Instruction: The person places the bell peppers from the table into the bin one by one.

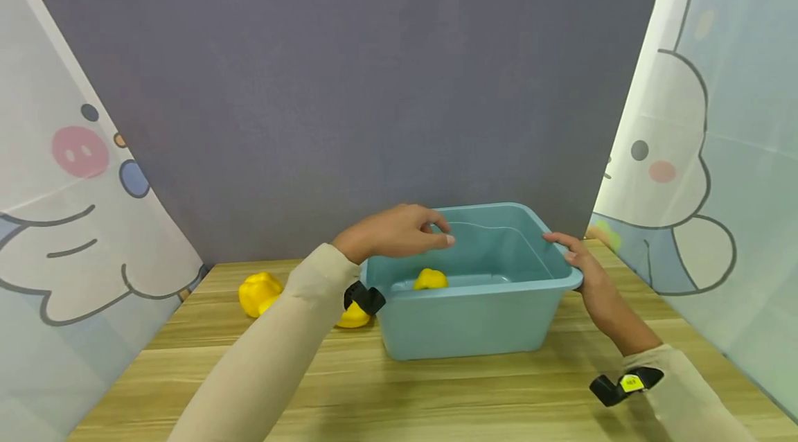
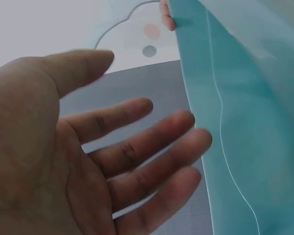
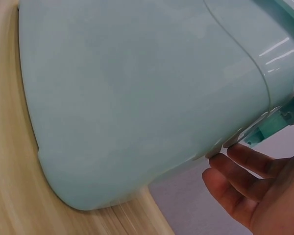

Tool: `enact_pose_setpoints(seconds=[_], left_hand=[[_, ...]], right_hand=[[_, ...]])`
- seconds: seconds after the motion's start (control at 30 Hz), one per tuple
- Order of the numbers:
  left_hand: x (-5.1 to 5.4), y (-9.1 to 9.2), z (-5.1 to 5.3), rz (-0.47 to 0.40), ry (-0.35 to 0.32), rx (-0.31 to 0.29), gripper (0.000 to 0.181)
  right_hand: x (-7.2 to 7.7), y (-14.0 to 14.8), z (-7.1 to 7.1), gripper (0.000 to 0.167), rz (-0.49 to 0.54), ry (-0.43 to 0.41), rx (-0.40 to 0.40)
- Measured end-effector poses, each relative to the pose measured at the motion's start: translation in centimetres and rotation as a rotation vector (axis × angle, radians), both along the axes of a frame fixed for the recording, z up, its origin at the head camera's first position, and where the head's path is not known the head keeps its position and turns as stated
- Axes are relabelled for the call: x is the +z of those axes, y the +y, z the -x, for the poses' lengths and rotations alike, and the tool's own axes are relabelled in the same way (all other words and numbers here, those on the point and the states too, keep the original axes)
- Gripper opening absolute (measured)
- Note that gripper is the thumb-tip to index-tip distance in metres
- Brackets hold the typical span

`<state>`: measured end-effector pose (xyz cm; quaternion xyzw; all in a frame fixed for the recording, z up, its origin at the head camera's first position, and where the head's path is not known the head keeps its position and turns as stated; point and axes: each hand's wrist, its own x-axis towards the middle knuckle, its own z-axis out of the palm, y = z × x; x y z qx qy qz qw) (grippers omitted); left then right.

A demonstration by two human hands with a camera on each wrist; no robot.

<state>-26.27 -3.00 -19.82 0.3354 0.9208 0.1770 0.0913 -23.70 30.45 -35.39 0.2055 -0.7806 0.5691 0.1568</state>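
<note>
A blue-green plastic bin [image 1: 470,321] stands on the wooden table. Over its left rim hovers my left hand [image 1: 402,231], fingers loosely bent; in the left wrist view the palm [image 2: 88,161] holds nothing. My right hand [image 1: 586,272] grips the bin's right rim. In the right wrist view, fingertips [image 3: 225,181] touch the outer wall [image 3: 127,98] below the rim. Inside the bin lies a yellow bell pepper [image 1: 430,279], partly hidden by the front wall. Left of the bin are a yellow, pepper-like piece [image 1: 258,293] and another yellow piece [image 1: 353,316], both partly covered by my left arm.
The wood-grain table [image 1: 349,386] extends in front of the bin and to both sides. A grey cloth [image 1: 399,82] hangs behind it. Cartoon-printed curtains [image 1: 661,151] stand at the left and right. Black wrist cameras [image 1: 364,298] sit on both sleeves.
</note>
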Motion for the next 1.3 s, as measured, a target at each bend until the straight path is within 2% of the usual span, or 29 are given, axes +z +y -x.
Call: enact_pose_setpoints(seconds=[0.13, 0.37, 0.47, 0.57, 0.7, 0.9, 1.13, 1.3], left_hand=[[0.0, -0.5, -0.2, -0.029, -0.02, -0.059, 0.04], [-0.7, -1.4, -1.0, -0.078, 0.013, -0.175, 0.038], [-1.1, -1.7, -1.6, -0.093, 0.062, -0.207, 0.037], [-1.5, -1.9, -2.3, -0.061, 0.153, -0.22, 0.036], [-2.0, -2.0, -3.1, -0.028, 0.235, -0.214, 0.035], [-2.8, -3.0, -3.7, -0.058, 0.266, -0.187, 0.037], [-3.5, -4.3, -4.3, -0.103, 0.31, -0.071, 0.033], [-4.1, -5.2, -4.4, -0.148, 0.315, -0.035, 0.032]], right_hand=[[0.0, 0.1, -0.1, 0.045, -0.005, 0.001, 0.005], [0.0, 0.1, -0.1, 0.045, 0.006, -0.014, 0.003], [0.1, 0.0, 0.0, 0.045, 0.004, -0.025, 0.001], [0.1, 0.0, 0.0, 0.046, 0.0, -0.032, 0.001], [0.0, 0.0, 0.0, 0.047, -0.001, -0.022, -0.002], [-0.3, 0.1, -0.1, 0.049, -0.012, -0.013, -0.009], [-0.3, 0.1, -0.1, 0.048, -0.003, -0.016, -0.004], [0.0, 0.2, -0.1, 0.049, -0.017, -0.02, -0.007]])
